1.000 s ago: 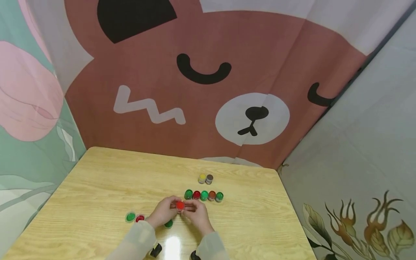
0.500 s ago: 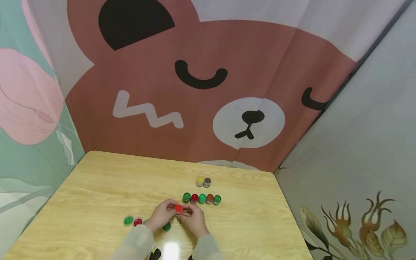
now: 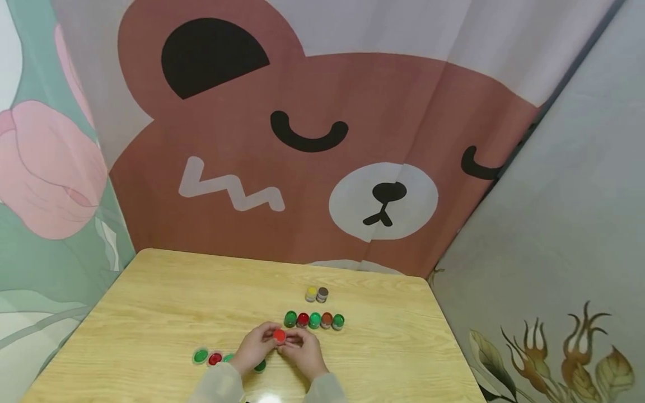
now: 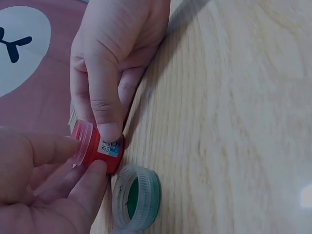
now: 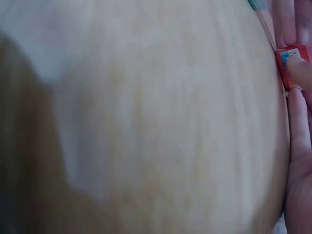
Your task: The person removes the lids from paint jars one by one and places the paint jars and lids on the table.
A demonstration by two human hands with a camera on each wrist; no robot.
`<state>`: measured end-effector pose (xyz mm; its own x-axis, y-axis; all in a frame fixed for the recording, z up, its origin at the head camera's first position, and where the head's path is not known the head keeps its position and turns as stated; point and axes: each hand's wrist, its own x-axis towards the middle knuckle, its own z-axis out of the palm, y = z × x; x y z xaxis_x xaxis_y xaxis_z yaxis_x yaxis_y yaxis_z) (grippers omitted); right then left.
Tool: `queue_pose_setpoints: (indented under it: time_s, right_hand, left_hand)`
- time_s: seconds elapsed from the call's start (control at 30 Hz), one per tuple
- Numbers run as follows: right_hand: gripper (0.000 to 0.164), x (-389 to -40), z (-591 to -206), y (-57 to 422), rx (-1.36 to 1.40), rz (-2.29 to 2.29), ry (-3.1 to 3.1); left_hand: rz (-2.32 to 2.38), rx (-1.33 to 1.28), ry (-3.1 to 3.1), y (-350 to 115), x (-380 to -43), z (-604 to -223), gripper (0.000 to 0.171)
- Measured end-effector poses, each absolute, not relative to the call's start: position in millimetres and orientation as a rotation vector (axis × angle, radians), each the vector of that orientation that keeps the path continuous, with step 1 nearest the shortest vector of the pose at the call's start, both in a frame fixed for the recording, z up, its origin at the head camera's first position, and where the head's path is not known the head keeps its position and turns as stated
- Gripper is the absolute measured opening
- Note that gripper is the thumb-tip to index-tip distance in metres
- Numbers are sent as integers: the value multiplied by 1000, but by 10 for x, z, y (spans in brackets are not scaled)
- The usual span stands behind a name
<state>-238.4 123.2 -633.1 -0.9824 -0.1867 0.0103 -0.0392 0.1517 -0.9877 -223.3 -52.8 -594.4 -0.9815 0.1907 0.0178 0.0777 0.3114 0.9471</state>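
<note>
Both hands hold a small red paint pot [image 3: 279, 336] with a translucent ribbed lid [image 4: 84, 142] and a printed label. My left hand [image 3: 253, 348] has a finger at the lid's ribbed rim and its thumb [image 4: 92, 178] against the red body. From the other side my right hand [image 3: 304, 354] grips the pot, its thumb [image 4: 108, 114] on the label. In the left wrist view a green lid [image 4: 139, 197] with a clear ribbed rim lies close to the pot. The right wrist view catches the pot [image 5: 292, 66] only at its edge.
Several pots stand in a row beyond the hands, among them a red pot [image 3: 302, 320] and an orange-brown pot [image 3: 326, 320]. Farther back are a yellow-topped pot [image 3: 311, 294] and a brown-topped pot [image 3: 322, 294]. A green lid [image 3: 200, 355] and a red lid [image 3: 215, 358] lie left.
Both hands keep their hold on the red paint pot, with only slight shifts of the fingers. The head view has tilted up, so the table sits lower in it.
</note>
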Motion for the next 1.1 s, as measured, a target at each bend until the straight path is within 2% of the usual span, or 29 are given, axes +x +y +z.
queue_pose_setpoints:
  time_s: [0.23, 0.73, 0.97, 1.1]
  right_hand:
    - [31, -2315, -6390, 1147, -189, -1944, 2287]
    - [28, -2322, -6368, 1201, -256, -1871, 2396]
    - [28, -2376, -6368, 1218, -254, -1891, 2389]
    - [29, -2397, -6343, 1218, -260, -1908, 2375]
  left_hand:
    - [1646, 276, 2539, -600, -2198, -6003, 31]
    - [1731, 163, 2528, -526, -2203, -6023, 25]
    - [1774, 352, 2483, -547, -2254, -6047, 37]
    - [1717, 426, 2510, -559, -2283, -5961, 31]
